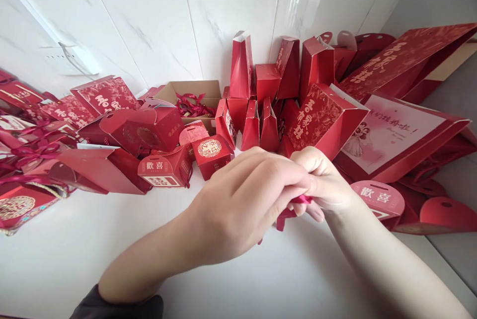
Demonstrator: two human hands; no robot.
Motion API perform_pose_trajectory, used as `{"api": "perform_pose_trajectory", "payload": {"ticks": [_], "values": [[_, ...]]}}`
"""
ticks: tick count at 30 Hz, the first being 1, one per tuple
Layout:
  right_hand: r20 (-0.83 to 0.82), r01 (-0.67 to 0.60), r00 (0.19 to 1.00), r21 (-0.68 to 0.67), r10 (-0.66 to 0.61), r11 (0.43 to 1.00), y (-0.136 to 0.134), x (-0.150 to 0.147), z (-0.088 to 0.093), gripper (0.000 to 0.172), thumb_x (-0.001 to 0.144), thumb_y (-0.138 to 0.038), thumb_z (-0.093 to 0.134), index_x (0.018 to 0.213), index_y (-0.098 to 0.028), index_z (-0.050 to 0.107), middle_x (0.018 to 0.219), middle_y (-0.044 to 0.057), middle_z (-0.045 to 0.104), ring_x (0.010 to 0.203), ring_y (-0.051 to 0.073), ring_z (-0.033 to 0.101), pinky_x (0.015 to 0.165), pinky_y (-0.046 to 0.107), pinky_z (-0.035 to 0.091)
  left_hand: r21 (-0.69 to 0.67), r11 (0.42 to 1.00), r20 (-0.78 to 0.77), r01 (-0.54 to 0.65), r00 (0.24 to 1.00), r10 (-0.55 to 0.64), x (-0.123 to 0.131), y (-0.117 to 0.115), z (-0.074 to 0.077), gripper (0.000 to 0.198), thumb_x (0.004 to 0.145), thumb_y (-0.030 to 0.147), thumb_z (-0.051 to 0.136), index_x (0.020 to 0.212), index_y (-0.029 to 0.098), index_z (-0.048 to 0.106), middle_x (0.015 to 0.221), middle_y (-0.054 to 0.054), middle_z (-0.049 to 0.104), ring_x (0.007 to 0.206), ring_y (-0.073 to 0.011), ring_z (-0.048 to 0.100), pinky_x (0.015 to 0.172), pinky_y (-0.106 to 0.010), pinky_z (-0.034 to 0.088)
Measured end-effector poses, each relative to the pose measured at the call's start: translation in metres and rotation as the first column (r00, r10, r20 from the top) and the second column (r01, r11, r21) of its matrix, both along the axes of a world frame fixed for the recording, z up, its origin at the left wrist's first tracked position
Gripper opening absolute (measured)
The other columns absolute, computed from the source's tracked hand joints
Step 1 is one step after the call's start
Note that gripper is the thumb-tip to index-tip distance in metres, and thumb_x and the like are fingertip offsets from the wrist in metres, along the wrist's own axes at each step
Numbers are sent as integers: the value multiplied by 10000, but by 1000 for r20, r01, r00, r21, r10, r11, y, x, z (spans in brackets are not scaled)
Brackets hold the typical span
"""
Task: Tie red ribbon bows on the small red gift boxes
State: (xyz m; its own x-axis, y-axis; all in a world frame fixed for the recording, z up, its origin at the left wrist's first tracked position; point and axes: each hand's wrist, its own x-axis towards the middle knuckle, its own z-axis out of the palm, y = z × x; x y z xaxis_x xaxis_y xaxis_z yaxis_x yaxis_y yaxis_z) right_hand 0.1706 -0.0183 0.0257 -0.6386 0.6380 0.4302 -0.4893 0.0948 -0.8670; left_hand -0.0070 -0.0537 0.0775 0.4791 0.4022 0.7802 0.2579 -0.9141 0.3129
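Observation:
My left hand (249, 195) and my right hand (324, 180) meet over the white table, fingers closed together. Between them a dark-red ribbon (286, 218) shows, its short lengths hanging below the fingers. The left hand covers most of the grip, so the fingertips and much of the ribbon are hidden. Just beyond the hands stand red gift boxes, among them a small cube box (212, 155) with a gold round print and a larger patterned box (316, 120).
An open cardboard box (167, 93) of dark-red ribbons stands by the tiled wall (149, 16). Red boxes crowd the left side. At right lean large red gift bags (376, 135) and a handled box (378, 197). The white tabletop (112, 239) lies in front.

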Motion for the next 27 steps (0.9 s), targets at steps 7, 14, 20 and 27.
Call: {"api": "perform_pose_trajectory", "payload": {"ticks": [7,14,20,27], "values": [[-9,18,1000,-24,-18,1000,-2,-1,-1,321,876,-338,644,612,-171,720,434,-14,614,247,71,436,338,186,390,113,991,28,74,997,-78,3,5,-3,198,850,10,561,972,163,591,864,-11,718,790,-142,681,733,-279,593],[-17,-78,997,-32,78,996,-6,-3,-3,387,870,-464,620,647,-182,764,343,-21,515,237,89,440,342,183,415,67,994,78,91,992,-96,9,2,-3,147,876,50,533,874,188,585,790,-3,705,741,-155,694,687,-302,605],[-59,-51,997,-12,50,999,-7,-8,-4,376,894,-406,611,621,-193,759,287,-45,441,207,71,371,336,187,347,50,992,89,112,989,-116,9,4,-5,126,869,46,544,885,167,576,790,-18,690,754,-149,674,706,-287,605],[-117,53,991,-92,-64,994,-10,-10,2,429,825,-512,659,534,-200,701,255,-50,438,170,56,295,285,167,293,110,981,84,162,981,-172,11,5,-4,130,876,39,564,884,169,565,868,-36,731,871,-147,690,792,-269,601]]}}
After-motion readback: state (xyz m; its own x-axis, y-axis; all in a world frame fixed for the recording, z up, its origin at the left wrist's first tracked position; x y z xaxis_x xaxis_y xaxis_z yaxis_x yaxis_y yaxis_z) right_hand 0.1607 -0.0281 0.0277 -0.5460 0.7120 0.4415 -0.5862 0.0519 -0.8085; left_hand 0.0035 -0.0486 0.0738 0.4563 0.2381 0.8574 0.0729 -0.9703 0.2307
